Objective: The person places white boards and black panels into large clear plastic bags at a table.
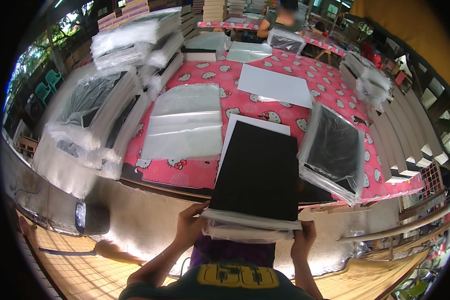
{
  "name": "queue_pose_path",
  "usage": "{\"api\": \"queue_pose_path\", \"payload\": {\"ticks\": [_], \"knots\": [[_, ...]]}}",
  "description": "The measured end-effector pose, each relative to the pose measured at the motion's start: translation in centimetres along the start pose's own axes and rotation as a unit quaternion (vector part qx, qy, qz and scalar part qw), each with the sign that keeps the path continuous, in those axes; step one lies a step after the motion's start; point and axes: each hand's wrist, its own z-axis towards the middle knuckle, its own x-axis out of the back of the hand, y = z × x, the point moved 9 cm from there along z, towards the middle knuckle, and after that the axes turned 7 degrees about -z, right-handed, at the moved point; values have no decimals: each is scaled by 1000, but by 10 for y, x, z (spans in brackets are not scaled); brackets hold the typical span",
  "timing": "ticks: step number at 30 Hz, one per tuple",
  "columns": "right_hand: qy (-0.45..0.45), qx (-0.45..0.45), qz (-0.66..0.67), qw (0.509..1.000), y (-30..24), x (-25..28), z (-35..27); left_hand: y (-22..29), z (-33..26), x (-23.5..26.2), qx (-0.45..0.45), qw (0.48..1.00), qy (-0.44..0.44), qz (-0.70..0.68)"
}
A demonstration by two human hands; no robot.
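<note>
A black rectangular board [257, 170] lies in front of me, its near end jutting over the table edge. Around that near end is a gathered clear plastic bag [250, 228], bunched in folds. At its left corner my left hand [189, 222] is closed on the bag; at the right corner my right hand [303, 237] grips it too. Part of a white sheet [236, 121] shows beneath the board's far and left sides. To the left lies a flat stack of empty clear plastic bags [185, 122]. On the right sit black boards wrapped in plastic [333, 145].
A pink patterned cloth [185, 176] covers the table. Tall piles of plastic-wrapped boards [95, 107] stand left. Another white sheet [274, 86] lies farther back. Stacks of pale boards [407, 130] line the right edge. Another person [283, 22] is at the far side. A broom [116, 251] lies below left.
</note>
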Motion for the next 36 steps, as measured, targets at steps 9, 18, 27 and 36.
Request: {"api": "queue_pose_path", "payload": {"ticks": [9,18,27,36], "knots": [[-286,30,367,885,-198,-60,85,186,63,-48,-84,847,-174,-495],[-188,-240,309,901,61,-116,179,-49,191,0,102,911,17,-400],[-67,-45,-109,991,-18,-85,184,16,193,-45,-26,997,39,-62],[94,-51,206,973,-53,111,224,28,201,-277,114,909,-248,-314]]}}
